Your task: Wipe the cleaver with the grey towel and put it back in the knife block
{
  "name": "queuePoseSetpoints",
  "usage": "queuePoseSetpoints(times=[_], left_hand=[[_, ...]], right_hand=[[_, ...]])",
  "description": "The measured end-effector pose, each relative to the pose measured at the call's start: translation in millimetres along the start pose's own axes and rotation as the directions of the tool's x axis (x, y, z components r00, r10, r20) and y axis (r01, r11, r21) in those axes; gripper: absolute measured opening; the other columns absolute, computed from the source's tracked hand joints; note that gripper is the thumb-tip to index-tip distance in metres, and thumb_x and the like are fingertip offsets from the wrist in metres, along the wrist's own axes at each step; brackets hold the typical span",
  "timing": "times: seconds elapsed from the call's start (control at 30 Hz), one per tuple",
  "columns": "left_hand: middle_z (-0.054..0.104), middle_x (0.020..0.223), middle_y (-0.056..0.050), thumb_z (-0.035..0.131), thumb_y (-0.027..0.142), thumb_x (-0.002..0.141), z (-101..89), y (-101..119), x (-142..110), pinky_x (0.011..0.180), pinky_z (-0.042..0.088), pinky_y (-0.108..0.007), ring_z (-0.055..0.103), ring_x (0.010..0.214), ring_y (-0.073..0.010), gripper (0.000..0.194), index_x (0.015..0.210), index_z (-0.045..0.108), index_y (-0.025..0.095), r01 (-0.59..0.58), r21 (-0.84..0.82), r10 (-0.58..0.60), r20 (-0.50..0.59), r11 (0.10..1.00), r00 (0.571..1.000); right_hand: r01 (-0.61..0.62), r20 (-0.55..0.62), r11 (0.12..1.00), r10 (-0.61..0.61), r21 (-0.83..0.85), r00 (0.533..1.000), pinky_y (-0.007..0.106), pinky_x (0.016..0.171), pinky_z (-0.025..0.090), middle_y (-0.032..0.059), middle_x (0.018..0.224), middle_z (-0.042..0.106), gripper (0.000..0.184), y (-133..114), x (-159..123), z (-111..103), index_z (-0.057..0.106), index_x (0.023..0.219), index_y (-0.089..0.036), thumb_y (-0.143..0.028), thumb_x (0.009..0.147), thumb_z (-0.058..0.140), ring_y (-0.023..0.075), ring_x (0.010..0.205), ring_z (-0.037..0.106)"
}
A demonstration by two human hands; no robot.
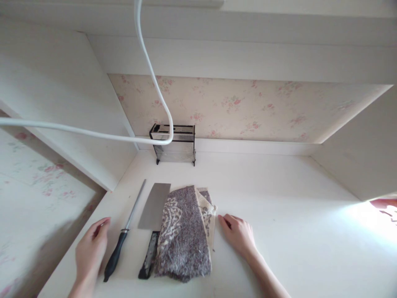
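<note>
On the white surface lies a honing steel (117, 249) with a black handle, its rod pointing away from me. My left hand (92, 250) is just left of that handle, apart from it, fingers curled together with nothing seen in them. Beside the steel a cleaver (154, 207) lies flat, its dark handle toward me. A folded grey-brown and cream patterned cloth (186, 236) covers the cleaver's right edge. My right hand (238, 232) rests loosely closed on the surface, just right of the cloth; nothing shows in its fingers.
A metal knife block (175, 151) with black ends stands at the back by the flowered wall. A white cable (158, 91) hangs across the upper left. White side panels (356, 153) flank the counter (288, 231), whose left edge runs beside my left hand.
</note>
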State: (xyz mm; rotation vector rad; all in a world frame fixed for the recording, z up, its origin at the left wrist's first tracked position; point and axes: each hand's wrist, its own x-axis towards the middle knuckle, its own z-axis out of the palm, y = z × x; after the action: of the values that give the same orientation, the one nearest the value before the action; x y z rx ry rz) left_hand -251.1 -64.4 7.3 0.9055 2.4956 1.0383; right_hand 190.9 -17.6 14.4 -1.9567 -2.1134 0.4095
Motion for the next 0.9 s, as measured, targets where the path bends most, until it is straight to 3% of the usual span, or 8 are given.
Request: queuePoseSetpoints(times=[0.9], left_hand=[[0.069,0.113,-0.002,0.054,0.049,0.079,-3.2,1.1,-1.3,0.102,0.042,-0.044,0.061,0.111,-0.0278,0.03,0.098,0.067,0.029,0.002,-0.025,-0.002,0.006,1.0,1.0]], right_hand=[[-0.014,0.019,1.0,0.014,-0.009,1.0,0.024,0.055,0.026,-0.0016,0.07,0.067,0.043,-1.0,1.5,0.3,0.056,0.067,-0.024,-0.045,0.098,0.036,0.0165,0.066,0.063]])
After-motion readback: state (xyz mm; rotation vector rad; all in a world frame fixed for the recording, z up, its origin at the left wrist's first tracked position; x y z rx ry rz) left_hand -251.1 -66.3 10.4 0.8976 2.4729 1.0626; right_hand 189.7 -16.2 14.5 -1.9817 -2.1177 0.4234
